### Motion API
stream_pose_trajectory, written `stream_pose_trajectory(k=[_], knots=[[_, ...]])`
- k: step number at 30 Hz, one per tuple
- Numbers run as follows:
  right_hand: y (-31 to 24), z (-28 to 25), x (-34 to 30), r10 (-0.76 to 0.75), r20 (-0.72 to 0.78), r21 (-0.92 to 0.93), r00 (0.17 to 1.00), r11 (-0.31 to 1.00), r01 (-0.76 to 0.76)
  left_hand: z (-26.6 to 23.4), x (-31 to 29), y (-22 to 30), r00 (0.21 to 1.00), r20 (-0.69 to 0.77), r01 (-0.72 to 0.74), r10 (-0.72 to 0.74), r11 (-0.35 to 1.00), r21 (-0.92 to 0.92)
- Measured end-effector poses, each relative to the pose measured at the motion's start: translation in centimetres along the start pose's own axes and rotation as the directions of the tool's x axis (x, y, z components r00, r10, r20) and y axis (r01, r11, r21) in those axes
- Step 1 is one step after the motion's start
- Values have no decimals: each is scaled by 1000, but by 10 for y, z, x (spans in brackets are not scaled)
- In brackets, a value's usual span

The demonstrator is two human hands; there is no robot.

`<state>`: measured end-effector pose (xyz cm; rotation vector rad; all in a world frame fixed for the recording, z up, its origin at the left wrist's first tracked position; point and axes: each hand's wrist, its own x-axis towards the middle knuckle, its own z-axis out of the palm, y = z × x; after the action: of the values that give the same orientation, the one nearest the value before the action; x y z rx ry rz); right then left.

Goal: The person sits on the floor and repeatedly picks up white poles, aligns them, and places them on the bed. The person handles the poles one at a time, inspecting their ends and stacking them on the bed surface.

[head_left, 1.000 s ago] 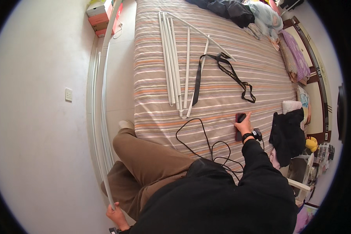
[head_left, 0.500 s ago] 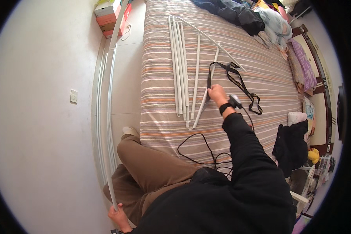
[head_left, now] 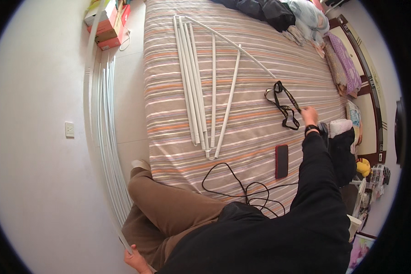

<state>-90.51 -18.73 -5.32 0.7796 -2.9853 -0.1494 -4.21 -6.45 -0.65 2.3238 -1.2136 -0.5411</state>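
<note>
My right hand [head_left: 309, 116] is out over the bed, fingers closed on one end of a black strap [head_left: 285, 93] with light lettering. The rest of the strap lies in loops on the striped bedcover. At the lower left, my left hand [head_left: 138, 261] is wrapped round a long white pole [head_left: 91, 41] that runs up along the wall. Left of the strap, several white tubes [head_left: 196, 86] lie on the bed, some side by side and some fanned apart. One slanting tube [head_left: 255, 60] ends close to the strap.
More long thin poles [head_left: 107, 118] stand between the wall and my leg. A black cable [head_left: 246, 192] coils near my lap, beside a dark phone [head_left: 281, 161] with a red edge. Stacked boxes [head_left: 112, 34] are at the far left; clothes [head_left: 265, 11] lie along the bed's far side.
My right hand has moved right with the strap, drawing it off the tubes toward the right. The phone has come into view. My left hand still holds the pole, whose upper part has shifted left.
</note>
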Motion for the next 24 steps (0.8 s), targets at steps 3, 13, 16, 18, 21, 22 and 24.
stream_pose_trajectory(k=[3,13,16,18,21,22,24], knots=[[-47,38,4,-147,122,102,982,986,134,-4,0,4,1000,6,2,-3,995,95],[-108,74,-20,-143,220,121,965,985,119,-16,-32,-25,970,158,-244,187,790,563],[-121,76,-51,-433,9,342,901,848,404,-6,-37,-12,992,73,-126,103,851,509],[-118,80,-73,-732,2,334,681,642,690,-3,-38,3,994,59,-104,88,906,410],[-78,75,-77,-657,131,264,743,745,613,-7,-34,25,996,75,-63,39,934,351],[-57,71,-70,-567,216,185,795,823,537,-8,-33,31,997,72,-33,6,920,390],[-10,53,-49,-373,376,-78,848,900,430,-10,-30,39,998,51,16,-37,933,361]])
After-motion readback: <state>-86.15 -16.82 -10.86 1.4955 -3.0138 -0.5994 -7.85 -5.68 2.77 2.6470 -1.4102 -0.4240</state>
